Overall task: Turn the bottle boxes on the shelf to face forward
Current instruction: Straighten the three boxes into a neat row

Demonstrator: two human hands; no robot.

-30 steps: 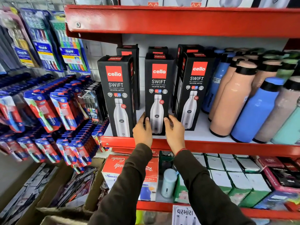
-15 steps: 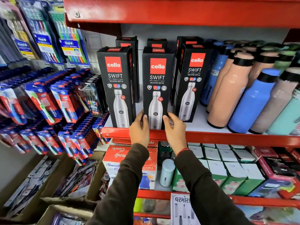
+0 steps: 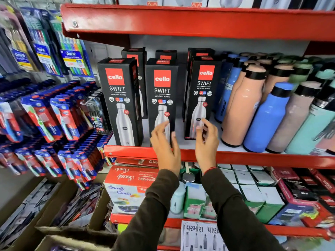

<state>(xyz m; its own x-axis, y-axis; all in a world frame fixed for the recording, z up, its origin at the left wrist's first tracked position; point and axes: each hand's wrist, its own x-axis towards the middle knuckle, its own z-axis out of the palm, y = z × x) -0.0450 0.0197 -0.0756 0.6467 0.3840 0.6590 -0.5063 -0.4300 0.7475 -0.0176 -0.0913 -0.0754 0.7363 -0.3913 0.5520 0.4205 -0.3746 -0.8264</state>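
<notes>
Three black "cello SWIFT" bottle boxes stand upright along the front of the red shelf. The left box and the middle box show their printed fronts squarely. The right box is angled a little to the left and stands further back. More black boxes stand behind them. My left hand is open in front of the middle box's lower right corner, fingers apart. My right hand is open just before the right box's base, holding nothing.
Loose bottles in peach, blue and teal crowd the shelf right of the boxes. Toothbrush packs hang at the left. A red shelf runs overhead. Below are combo boxes and green cartons.
Both hands have let go of the middle box and shifted to the right, fingers now spread. My right hand has reached the right box's base.
</notes>
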